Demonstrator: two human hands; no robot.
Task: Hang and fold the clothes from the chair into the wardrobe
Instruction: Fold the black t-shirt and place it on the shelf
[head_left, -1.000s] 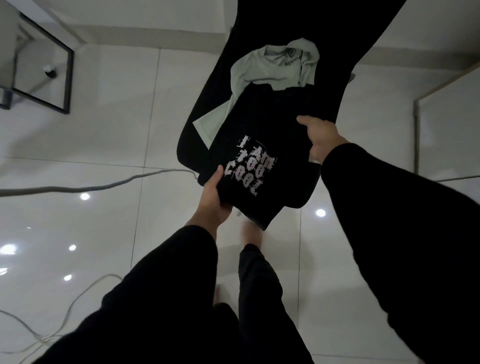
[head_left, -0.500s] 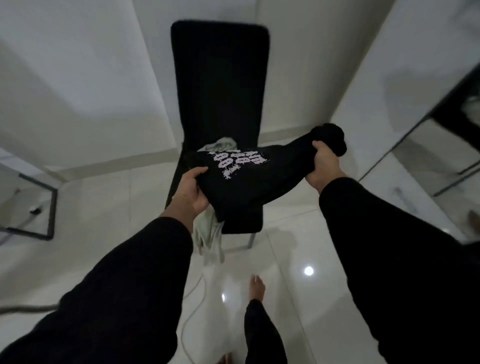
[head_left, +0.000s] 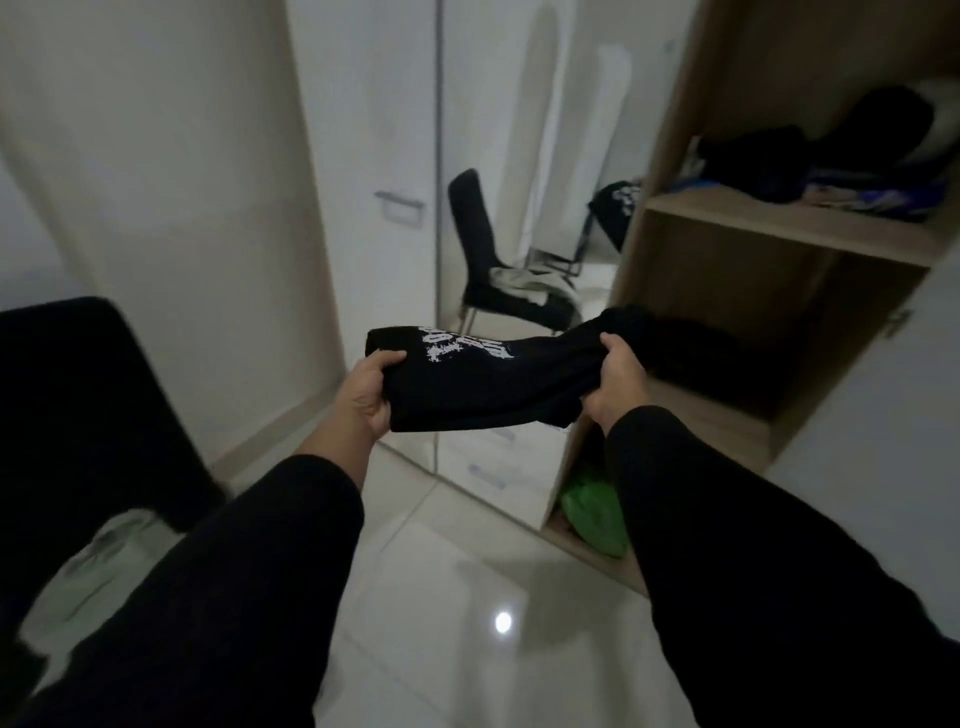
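**Folded tee carried toward shelf**

Black tee (head_left: 483, 384) with white print, folded into a flat bundle, slung between both hands at mid-frame. Left hand (head_left: 366, 387) clamped on its left end, thumb on top, fingers under. Right hand (head_left: 618, 382) clamped on its right end, cloth bunched in the fist. Middle sagging slightly between the two grips.

Handling, as judged: light, soft, no stiffness; fold likely to slump or open if let go at one end. Not slippery, not fragile. Best held as now, at both ends, or supported flat from beneath when setting down.

Just beyond right hand: open wardrobe (head_left: 779, 228), middle shelf with a dark heap (head_left: 696, 358) at its back, detail lost in shadow. Above right hand, upper shelf with dark clothes (head_left: 810, 156). Below right forearm, something green (head_left: 592, 514) in the bottom compartment. Beyond the tee, mirror door (head_left: 498, 130) reflecting a chair. Left of left arm, chair (head_left: 78, 415), blurred.

Step in hand, as judged: placing tee on middle shelf; not yet done.
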